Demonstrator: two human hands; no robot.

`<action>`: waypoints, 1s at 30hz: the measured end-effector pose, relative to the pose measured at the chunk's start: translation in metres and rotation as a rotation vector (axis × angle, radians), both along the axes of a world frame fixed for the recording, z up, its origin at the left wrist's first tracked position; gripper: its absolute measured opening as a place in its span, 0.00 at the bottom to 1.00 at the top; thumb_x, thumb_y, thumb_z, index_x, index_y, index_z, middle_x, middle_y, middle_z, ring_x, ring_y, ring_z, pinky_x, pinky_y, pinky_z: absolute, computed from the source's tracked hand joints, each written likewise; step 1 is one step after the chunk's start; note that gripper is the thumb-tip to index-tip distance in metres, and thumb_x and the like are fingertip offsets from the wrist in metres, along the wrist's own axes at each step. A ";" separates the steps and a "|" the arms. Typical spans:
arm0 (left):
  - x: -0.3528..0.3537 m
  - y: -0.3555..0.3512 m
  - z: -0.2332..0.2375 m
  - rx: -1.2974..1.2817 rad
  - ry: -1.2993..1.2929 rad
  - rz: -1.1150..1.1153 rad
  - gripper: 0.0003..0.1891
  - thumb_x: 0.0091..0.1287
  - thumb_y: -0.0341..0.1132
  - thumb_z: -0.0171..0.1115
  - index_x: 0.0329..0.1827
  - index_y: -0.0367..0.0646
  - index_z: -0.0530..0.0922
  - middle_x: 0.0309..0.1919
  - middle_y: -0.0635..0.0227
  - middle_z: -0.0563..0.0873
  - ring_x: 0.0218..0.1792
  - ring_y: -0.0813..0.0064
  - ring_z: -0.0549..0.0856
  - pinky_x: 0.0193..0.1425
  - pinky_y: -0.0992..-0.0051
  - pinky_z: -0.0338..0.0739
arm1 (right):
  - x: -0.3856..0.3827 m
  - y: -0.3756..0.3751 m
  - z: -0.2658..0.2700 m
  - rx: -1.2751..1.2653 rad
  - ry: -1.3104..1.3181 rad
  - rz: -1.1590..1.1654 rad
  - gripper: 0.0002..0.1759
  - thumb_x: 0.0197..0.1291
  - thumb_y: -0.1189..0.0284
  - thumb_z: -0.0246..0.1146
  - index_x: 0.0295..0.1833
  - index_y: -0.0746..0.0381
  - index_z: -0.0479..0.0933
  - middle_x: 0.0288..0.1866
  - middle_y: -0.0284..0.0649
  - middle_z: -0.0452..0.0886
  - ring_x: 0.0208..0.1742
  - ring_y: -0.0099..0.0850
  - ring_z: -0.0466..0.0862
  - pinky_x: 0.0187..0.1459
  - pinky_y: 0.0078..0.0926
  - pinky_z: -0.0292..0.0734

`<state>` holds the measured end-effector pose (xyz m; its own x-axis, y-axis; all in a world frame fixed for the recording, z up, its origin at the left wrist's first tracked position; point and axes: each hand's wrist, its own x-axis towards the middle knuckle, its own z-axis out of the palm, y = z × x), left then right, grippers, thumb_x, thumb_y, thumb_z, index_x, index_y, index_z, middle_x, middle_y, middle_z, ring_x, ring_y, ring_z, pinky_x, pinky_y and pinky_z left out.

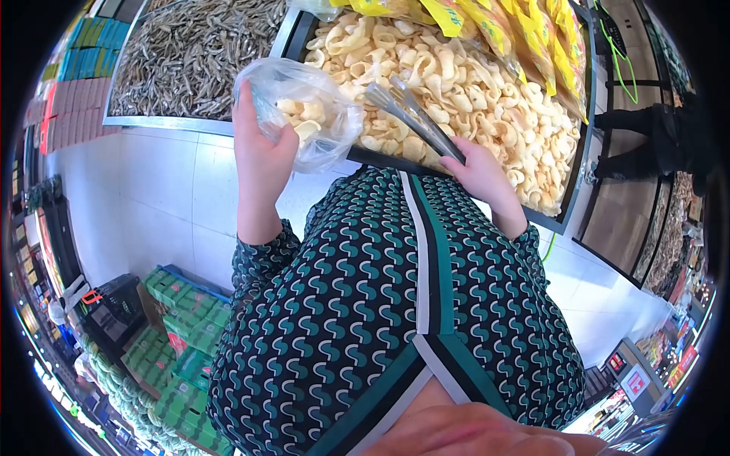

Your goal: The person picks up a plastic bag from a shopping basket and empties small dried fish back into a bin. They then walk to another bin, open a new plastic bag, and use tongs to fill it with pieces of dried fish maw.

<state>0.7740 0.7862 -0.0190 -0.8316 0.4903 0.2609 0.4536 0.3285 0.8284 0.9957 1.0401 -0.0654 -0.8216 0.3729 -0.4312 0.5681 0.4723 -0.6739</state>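
Observation:
My left hand (262, 140) grips a clear plastic bag (338, 129) by its side, thumb and fingers closed on the film. Several pale, curled puffed snacks (304, 114) lie inside it. In my right hand (483, 171) are metal tongs (430, 129), held by the handle end, their jaws pointing up and left toward the bag. The tongs lie over a black-edged bin of loose puffed snacks (525, 144). Between the tong tips I cannot make out any piece. The bag hangs at the bin's front left corner.
A metal-edged tray of small dried fish (182, 68) adjoins the bin on the left. Yellow printed packets (532, 38) lie along the bin's back right. Green boxes (182, 311) are stacked at lower left. A person in dark clothes (661, 140) stands at right.

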 end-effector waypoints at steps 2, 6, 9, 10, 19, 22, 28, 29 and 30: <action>0.001 -0.001 0.002 -0.001 -0.011 0.008 0.40 0.54 0.22 0.58 0.73 0.28 0.55 0.66 0.44 0.66 0.68 0.52 0.67 0.73 0.62 0.60 | 0.003 0.002 -0.012 -0.036 0.033 -0.006 0.20 0.61 0.65 0.63 0.55 0.64 0.76 0.32 0.50 0.82 0.34 0.43 0.83 0.38 0.36 0.76; 0.001 -0.002 0.000 -0.024 -0.019 0.003 0.40 0.56 0.20 0.58 0.73 0.25 0.53 0.70 0.47 0.65 0.70 0.62 0.67 0.72 0.68 0.62 | 0.005 0.000 -0.001 -0.229 0.037 -0.120 0.18 0.63 0.69 0.62 0.56 0.65 0.76 0.27 0.42 0.81 0.27 0.28 0.82 0.32 0.26 0.76; 0.000 -0.002 -0.001 -0.031 0.004 0.019 0.40 0.56 0.21 0.58 0.73 0.25 0.54 0.69 0.46 0.65 0.70 0.61 0.66 0.72 0.68 0.62 | 0.013 0.004 0.003 -0.286 0.141 -0.188 0.19 0.64 0.71 0.62 0.58 0.66 0.75 0.28 0.37 0.79 0.25 0.21 0.79 0.29 0.20 0.75; -0.001 -0.001 0.000 -0.033 0.005 0.030 0.40 0.56 0.21 0.58 0.73 0.25 0.54 0.69 0.46 0.65 0.70 0.61 0.66 0.72 0.68 0.62 | 0.015 0.005 0.014 -0.284 0.168 -0.212 0.20 0.63 0.73 0.63 0.60 0.66 0.74 0.30 0.37 0.79 0.25 0.22 0.79 0.30 0.20 0.76; 0.000 0.004 0.008 -0.083 0.058 0.042 0.38 0.55 0.22 0.59 0.73 0.28 0.57 0.68 0.46 0.66 0.70 0.58 0.67 0.73 0.66 0.60 | 0.015 -0.013 0.068 0.171 0.316 0.151 0.22 0.59 0.71 0.67 0.59 0.62 0.75 0.39 0.43 0.84 0.35 0.38 0.85 0.38 0.30 0.79; 0.005 0.004 0.010 -0.092 0.093 0.013 0.38 0.55 0.21 0.59 0.73 0.28 0.58 0.68 0.48 0.67 0.70 0.59 0.67 0.73 0.67 0.60 | -0.012 -0.031 0.043 0.348 0.338 0.317 0.24 0.59 0.63 0.65 0.60 0.60 0.73 0.44 0.46 0.84 0.41 0.46 0.84 0.41 0.38 0.80; 0.010 -0.005 0.010 0.011 -0.051 0.042 0.39 0.54 0.19 0.57 0.73 0.28 0.56 0.69 0.45 0.64 0.71 0.53 0.64 0.74 0.63 0.59 | 0.009 -0.018 0.069 0.257 0.235 0.177 0.26 0.58 0.63 0.66 0.60 0.62 0.73 0.39 0.46 0.83 0.37 0.45 0.84 0.38 0.38 0.79; 0.011 -0.007 0.008 0.019 -0.052 0.039 0.39 0.54 0.19 0.57 0.73 0.28 0.56 0.69 0.45 0.64 0.71 0.53 0.64 0.74 0.63 0.59 | 0.018 -0.009 0.075 0.203 0.175 0.025 0.25 0.58 0.64 0.66 0.59 0.62 0.73 0.37 0.46 0.84 0.36 0.44 0.84 0.38 0.38 0.79; 0.010 -0.009 0.005 -0.004 -0.046 0.047 0.39 0.54 0.19 0.57 0.73 0.28 0.56 0.69 0.45 0.64 0.71 0.53 0.64 0.74 0.63 0.58 | 0.026 0.001 0.075 0.257 0.122 -0.063 0.25 0.58 0.64 0.66 0.58 0.63 0.74 0.35 0.46 0.83 0.34 0.44 0.84 0.37 0.37 0.78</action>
